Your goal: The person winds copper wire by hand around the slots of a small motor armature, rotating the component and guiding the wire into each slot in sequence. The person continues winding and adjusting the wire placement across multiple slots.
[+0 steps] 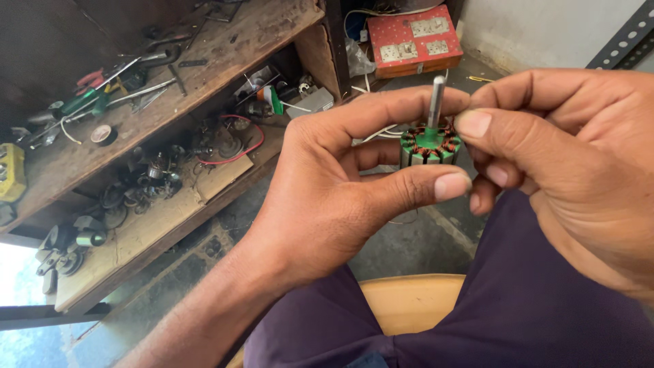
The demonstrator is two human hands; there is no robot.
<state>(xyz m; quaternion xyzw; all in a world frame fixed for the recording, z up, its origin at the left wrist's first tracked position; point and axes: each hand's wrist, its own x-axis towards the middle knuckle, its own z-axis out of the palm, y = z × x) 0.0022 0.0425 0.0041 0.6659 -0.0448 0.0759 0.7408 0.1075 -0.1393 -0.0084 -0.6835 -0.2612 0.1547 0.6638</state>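
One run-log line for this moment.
left hand: holds motor armature | right hand: fingertips on its top | shaft: upright | wooden shelves: behind

Both hands are raised together in front of the body. The left hand [334, 184] comes from below with bare forearm, palm turned inward, thumb and index finger curled into a pinch. The right hand [565, 163] enters from the right, its thumb and fingers also pinching, fingertips almost meeting the left ones.

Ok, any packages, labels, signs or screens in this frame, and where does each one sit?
Red box: top centre on the floor by the shelf, flat, rectangular, red with pale rectangular panels on its top.
Yellow box: far left on the upper wooden shelf, small, partly cut off.
No signs or screens in view.
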